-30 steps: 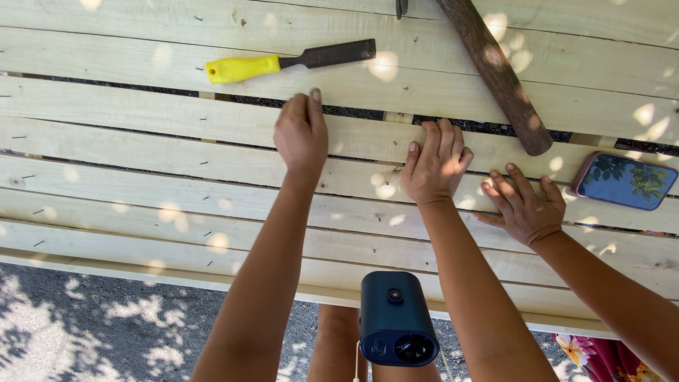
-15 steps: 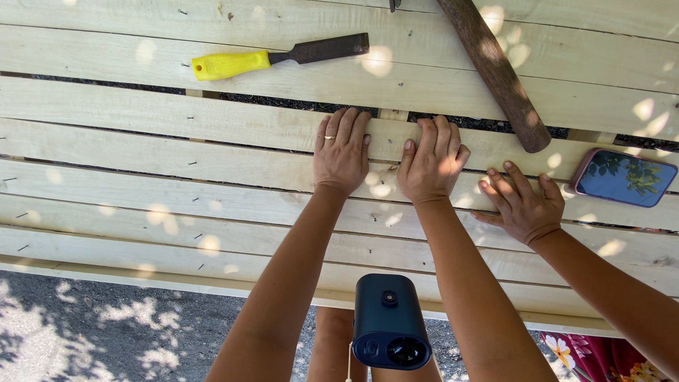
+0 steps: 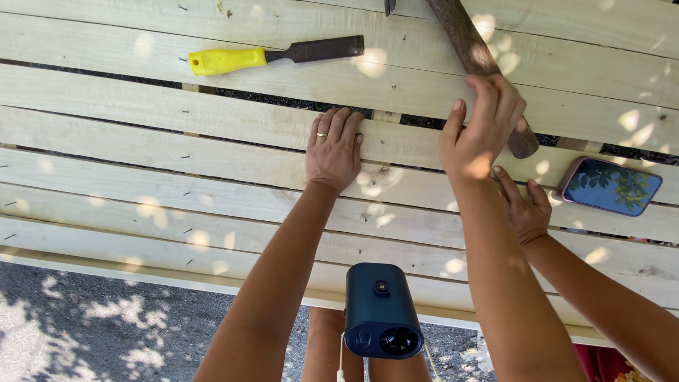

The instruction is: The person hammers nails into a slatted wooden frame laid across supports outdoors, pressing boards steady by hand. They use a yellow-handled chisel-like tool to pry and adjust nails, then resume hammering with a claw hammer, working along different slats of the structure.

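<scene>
Several pale wooden boards (image 3: 141, 134) run left to right across the whole view, nailed into one slatted panel, dark gaps between some of them, dappled sun all over. Grey gravel ground (image 3: 106, 325) shows below the panel's near edge. Next in size: a long dark wooden handle (image 3: 463, 39) lies diagonally from the top edge down to the right, its butt end over the gap near the phone. Right hand (image 3: 481, 131) is closed around that handle near its lower end, fingers wrapped over the top, thumb on the left side. Left hand (image 3: 334, 148) is open, flat, palm down on a middle board, fingers together pointing away, ring on one finger; it holds nothing. Another person's hand (image 3: 523, 209) comes in from the lower right, resting on the boards just beside and partly behind the right forearm; can't tell if it's flat or curled. Dark blue camera-like device (image 3: 382, 311) hangs below the panel edge between the forearms. Chisel with yellow grip (image 3: 226, 60) and dark blade lies on an upper board, well left of the handle, untouched. Phone in pink case (image 3: 612, 185) lies screen up at right, near the handle's butt end, not touching.
</scene>
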Available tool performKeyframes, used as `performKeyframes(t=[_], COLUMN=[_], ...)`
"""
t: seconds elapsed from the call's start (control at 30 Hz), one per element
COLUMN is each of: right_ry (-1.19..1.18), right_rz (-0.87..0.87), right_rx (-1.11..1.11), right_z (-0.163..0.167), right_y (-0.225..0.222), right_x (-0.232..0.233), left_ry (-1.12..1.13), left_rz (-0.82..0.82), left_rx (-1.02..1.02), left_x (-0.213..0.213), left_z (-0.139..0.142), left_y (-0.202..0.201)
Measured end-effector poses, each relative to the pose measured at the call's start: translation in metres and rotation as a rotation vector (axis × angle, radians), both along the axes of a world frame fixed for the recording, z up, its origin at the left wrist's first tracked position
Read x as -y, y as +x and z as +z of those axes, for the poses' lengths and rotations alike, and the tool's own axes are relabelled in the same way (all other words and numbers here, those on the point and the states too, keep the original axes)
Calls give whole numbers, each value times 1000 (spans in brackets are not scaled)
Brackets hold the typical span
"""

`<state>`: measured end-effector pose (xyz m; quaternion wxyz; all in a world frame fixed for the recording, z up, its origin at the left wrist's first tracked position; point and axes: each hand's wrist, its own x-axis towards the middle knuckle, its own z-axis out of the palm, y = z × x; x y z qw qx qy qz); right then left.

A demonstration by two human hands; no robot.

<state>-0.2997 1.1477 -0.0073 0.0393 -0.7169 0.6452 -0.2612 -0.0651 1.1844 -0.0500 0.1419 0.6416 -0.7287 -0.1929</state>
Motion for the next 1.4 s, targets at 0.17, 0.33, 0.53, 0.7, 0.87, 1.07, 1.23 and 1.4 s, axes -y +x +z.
performKeyframes(t=[0.17, 0.33, 0.53, 0.7, 0.87, 1.07, 1.23, 1.4], right_ry=[137, 269, 247, 503, 1117, 1192, 1217, 1193], right_rz=[100, 48, 155, 4, 15, 129, 166, 105], right_rx=[-106, -106, 149, 828, 2507, 2731, 2766, 2736], right_z=[-21, -39, -4, 38, -19, -89, -81, -78], right_y=[-2, 6, 24, 20, -126, -197, -187, -185], right_x=[91, 127, 99, -42, -104, -140, -138, -136], left_ry=[1, 8, -14, -8, -27, -39, -48, -73], left_rz=[-5, -1, -1, 8, 1, -5, -12, -1], left_rx=[19, 11, 20, -9, -14, -21, -9, -12], left_x=[1, 2, 1, 2, 1, 2, 1, 1], left_z=[0, -1, -3, -2, 0, 0, -1, -3], left_y=[1, 1, 1, 2, 1, 2, 1, 2])
